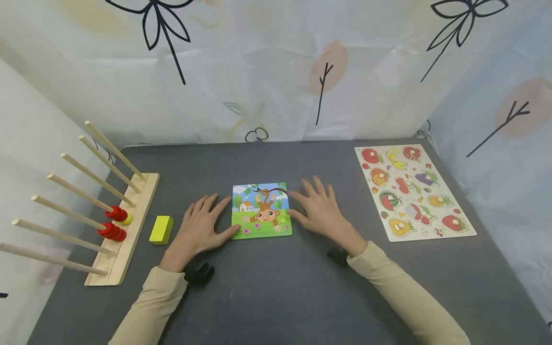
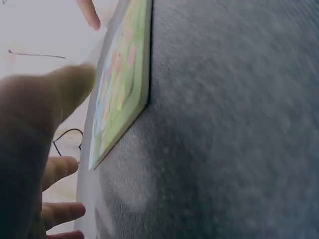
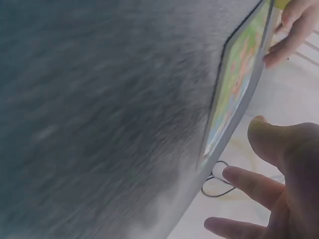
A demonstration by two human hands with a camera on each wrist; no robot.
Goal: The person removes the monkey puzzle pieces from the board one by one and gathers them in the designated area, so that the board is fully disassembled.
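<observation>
A square monkey jigsaw puzzle (image 1: 261,211) lies flat on the grey table, its picture facing up. My left hand (image 1: 201,225) is spread at its left side, the thumb tip over or at the lower left corner. At the right side my right hand (image 1: 321,211) is spread too, with thumb and index finger close to the puzzle's edge. Neither hand curls round anything. In the left wrist view the puzzle (image 2: 122,84) appears beyond the thumb; in the right wrist view the puzzle (image 3: 237,79) shows a gap from the fingers. Whether any fingertip touches it, I cannot tell.
A wooden stand (image 1: 129,225) with several slanting pegs and a few red and yellow rings is at the left. Beside it lies a yellow block (image 1: 161,230). A fruit peg board (image 1: 414,191) lies at the right. Printed cloth (image 1: 267,72) hangs behind the table.
</observation>
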